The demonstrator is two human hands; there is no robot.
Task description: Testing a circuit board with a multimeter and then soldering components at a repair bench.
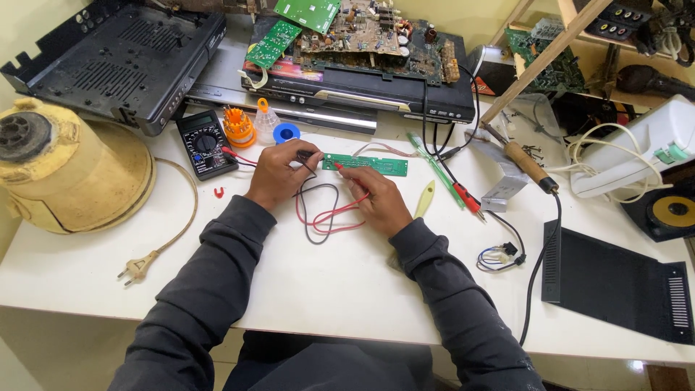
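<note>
Both hands meet at the centre of the frame over a narrow green circuit board (365, 164) lying flat on the white table (304, 282). The left hand (279, 176) is clenched around a black probe (310, 155), whose tip at the board's left end is mostly hidden by the fingers. The right hand (380, 203) pinches a red probe (340, 168); only a short red bit shows past the fingertips, and whether it touches the board is hard to tell. Red and black leads (322, 213) loop on the table between the wrists and run to a black multimeter (205, 143) in the upper left; its display is too small to make out.

A yellowed appliance body (69, 170) is cut off by the left edge. A soldering iron (527, 163) rests on a metal stand to the right, and a black vented panel (615, 282) lies at lower right. Along the top, bare circuit boards are piled on a black disc player (362, 87), with an open black casing (116, 61) in the upper left corner. A cluttered wooden shelf (565, 36) fills the upper right
</note>
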